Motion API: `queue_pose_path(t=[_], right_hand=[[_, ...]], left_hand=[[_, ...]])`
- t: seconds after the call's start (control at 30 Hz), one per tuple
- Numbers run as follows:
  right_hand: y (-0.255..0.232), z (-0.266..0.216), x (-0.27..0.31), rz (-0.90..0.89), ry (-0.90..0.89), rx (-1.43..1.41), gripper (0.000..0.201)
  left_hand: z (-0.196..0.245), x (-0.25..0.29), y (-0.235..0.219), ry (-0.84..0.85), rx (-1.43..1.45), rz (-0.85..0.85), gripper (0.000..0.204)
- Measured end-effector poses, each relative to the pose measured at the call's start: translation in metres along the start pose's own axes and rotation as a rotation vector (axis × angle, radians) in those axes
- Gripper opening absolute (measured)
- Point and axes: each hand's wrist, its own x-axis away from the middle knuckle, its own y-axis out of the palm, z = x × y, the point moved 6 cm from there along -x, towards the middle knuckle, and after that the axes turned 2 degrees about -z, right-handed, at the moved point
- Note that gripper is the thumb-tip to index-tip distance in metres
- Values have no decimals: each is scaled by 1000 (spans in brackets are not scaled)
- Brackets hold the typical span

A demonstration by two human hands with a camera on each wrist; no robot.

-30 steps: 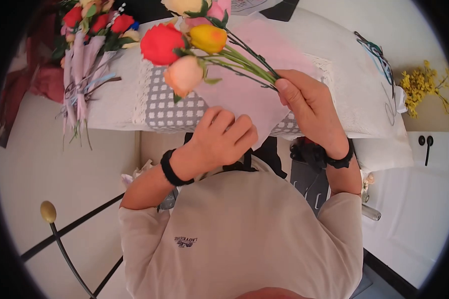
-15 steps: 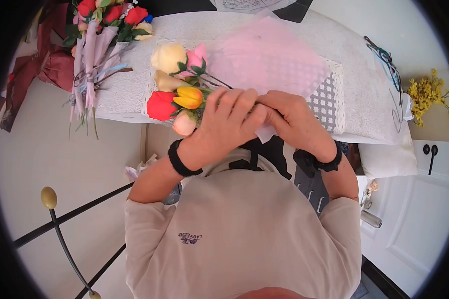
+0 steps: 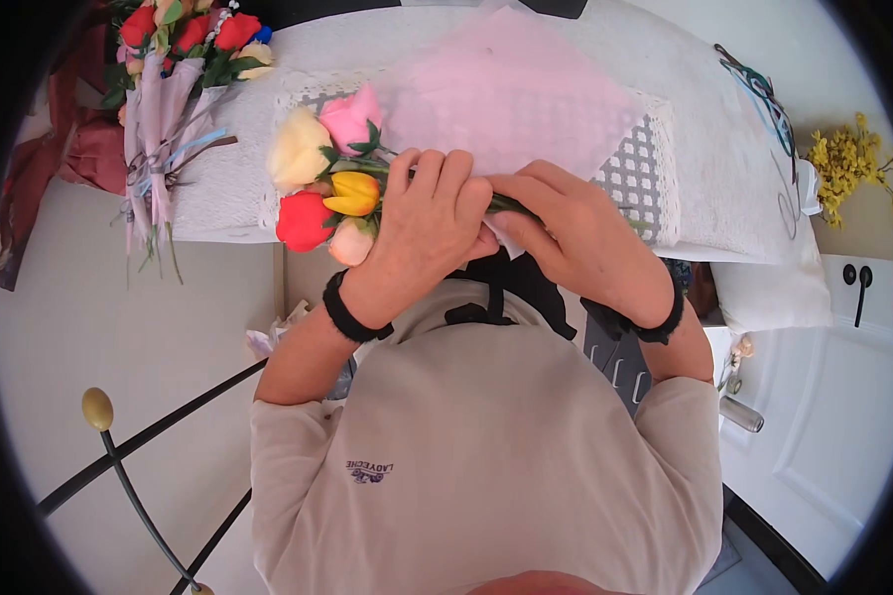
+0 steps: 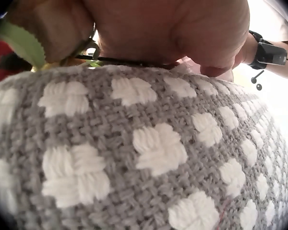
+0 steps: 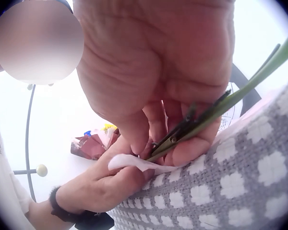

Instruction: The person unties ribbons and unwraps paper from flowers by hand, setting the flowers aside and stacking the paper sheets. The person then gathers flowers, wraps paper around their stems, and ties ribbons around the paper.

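Observation:
A small bunch of artificial flowers lies across the table. Its blooms, left of my left hand (image 3: 429, 210), are a cream rose (image 3: 298, 149), a pink rose (image 3: 347, 121), a red rose (image 3: 304, 221), a yellow tulip (image 3: 354, 194) and a peach rose (image 3: 351, 243). That hand holds the bunch from above, its fingers bent over the stems. My right hand (image 3: 585, 238) grips the green stems (image 5: 242, 91) farther along; their cut ends stick out past it. Beneath spreads a pale pink sheet of wrapping paper (image 3: 511, 99), its edge (image 5: 139, 164) beside the left thumb.
Under the paper is a grey-and-white checked mat (image 3: 630, 174) on a white tablecloth (image 3: 218, 188). Wrapped bouquets (image 3: 174, 129) lie at the left near dark red wrapping (image 3: 94, 159). Loose cords (image 3: 764, 94) and yellow flowers (image 3: 848, 169) are at the right.
The bunch, earlier raised in the right hand, has come down onto the paper. My left hand has moved from beside it onto the stems. Both hands now meet there.

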Motion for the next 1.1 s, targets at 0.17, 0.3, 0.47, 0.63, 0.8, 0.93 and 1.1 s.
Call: queue_pose_path(t=[0.17, 0.3, 0.47, 0.63, 0.8, 0.93, 1.1], right_hand=[[-3, -3, 17, 84, -180, 162, 36], [-7, -7, 29, 92, -241, 276, 47], [-2, -3, 33, 141, -220, 301, 49], [11, 13, 31, 292, -324, 368, 43], [7, 23, 19, 374, -249, 153, 19], [3, 27, 10, 341, -142, 66, 11], [2, 29, 3, 346, -61, 44, 6]], left_hand=[[1, 4, 0, 3, 43, 8, 47], [1, 7, 1, -10, 52, 8, 49], [4, 6, -4, -49, 70, 35, 47], [4, 6, -3, -78, 102, 46, 44], [-1, 7, -5, -118, 229, 73, 42], [-6, 8, -1, -208, 284, 118, 43], [-2, 3, 5, -98, 186, 124, 46]])
